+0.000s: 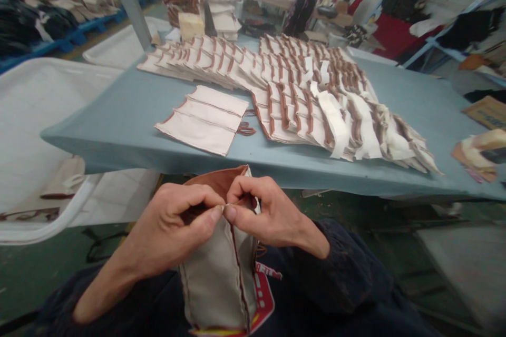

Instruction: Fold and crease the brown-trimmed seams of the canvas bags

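1. Wide and blue, the table (114,126) runs across the view, with a big white tub (47,95) at its left end.
2. Long rows of pale pieces (284,116) with brown edges lean on each other on the table. I think a hard bump could make them slide.
3. One pale bag (213,279) is up on end close in front of the person, just below the table's front edge. I can't tell if anything holds up its bottom. If both hands let go, it could drop. If one hand pulls harder, the top could go crooked.
4. Left hand (174,226) reaches up from the low left, fingers curled in. Right hand (269,210) comes from the other side, bent the same way.
5. Each thumb and finger pinch the bag's top edge by the seam (237,258), tips almost touching. Such a tiny pinch could slip.
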Demonstrator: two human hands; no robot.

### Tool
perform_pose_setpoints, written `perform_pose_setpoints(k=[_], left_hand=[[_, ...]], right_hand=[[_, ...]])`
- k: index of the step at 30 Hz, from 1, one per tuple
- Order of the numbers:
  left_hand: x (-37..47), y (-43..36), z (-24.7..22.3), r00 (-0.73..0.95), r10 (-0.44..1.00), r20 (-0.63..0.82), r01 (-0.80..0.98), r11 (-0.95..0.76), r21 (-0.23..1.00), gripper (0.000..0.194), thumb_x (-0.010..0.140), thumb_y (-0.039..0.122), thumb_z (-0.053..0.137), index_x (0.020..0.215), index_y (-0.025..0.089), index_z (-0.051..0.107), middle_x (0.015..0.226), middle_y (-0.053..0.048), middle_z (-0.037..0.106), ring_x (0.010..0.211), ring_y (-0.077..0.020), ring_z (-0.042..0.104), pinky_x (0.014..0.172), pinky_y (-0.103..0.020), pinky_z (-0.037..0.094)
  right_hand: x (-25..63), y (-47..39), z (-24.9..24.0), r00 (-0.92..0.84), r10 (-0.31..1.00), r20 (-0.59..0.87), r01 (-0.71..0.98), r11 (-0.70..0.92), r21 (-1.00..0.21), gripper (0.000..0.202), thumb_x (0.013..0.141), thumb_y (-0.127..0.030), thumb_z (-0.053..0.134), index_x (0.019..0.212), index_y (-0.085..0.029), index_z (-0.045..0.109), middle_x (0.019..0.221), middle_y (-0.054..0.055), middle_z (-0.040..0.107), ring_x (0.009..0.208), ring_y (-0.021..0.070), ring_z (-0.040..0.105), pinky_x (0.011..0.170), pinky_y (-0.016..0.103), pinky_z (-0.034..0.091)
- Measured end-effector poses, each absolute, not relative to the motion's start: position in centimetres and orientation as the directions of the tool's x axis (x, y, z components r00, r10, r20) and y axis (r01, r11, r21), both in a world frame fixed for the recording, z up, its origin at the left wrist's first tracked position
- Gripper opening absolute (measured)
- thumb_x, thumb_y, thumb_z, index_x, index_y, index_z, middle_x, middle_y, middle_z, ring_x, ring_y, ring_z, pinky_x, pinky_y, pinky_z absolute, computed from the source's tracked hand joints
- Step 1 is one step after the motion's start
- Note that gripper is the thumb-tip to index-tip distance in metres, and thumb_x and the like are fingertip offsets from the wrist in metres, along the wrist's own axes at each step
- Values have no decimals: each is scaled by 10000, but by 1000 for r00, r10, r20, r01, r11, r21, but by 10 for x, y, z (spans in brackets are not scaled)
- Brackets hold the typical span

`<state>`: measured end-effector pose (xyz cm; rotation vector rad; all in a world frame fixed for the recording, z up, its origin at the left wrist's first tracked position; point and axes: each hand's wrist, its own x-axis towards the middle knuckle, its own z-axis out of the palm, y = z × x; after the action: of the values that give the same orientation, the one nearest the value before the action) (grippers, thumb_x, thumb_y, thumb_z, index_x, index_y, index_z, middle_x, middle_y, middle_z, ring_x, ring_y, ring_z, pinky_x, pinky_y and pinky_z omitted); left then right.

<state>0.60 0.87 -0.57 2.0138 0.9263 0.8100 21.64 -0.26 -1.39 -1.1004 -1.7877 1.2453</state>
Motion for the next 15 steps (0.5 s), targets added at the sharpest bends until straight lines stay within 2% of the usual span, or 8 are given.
perform_pose_setpoints(k=[4,8,15], left_hand=[[-1,11,-5,600,789,130,265,-350,899,257,923,197,562,698,179,685,596,46,633,531,-100,554,515,-180,406],[-8,14,-1,687,724,61,229,-295,928,269,948,224,562,727,181,711,644,34,690,570,-106,616,561,-165,457],[-2,10,4,687,722,76,323,-397,859,305,929,194,509,715,165,725,613,26,676,547,-100,593,545,-170,430]], right_hand=[[214,-3,-8,-451,892,0,253,128,-959,210,840,-291,703,712,-195,567,623,-73,500,562,82,409,522,215,314],[213,-7,-6,-453,889,70,293,223,-930,191,812,-248,712,700,-192,568,617,-79,504,567,77,421,554,218,322],[215,-10,-9,-422,900,105,387,284,-877,157,792,-252,691,700,-196,577,611,-79,506,551,77,410,568,226,327]])
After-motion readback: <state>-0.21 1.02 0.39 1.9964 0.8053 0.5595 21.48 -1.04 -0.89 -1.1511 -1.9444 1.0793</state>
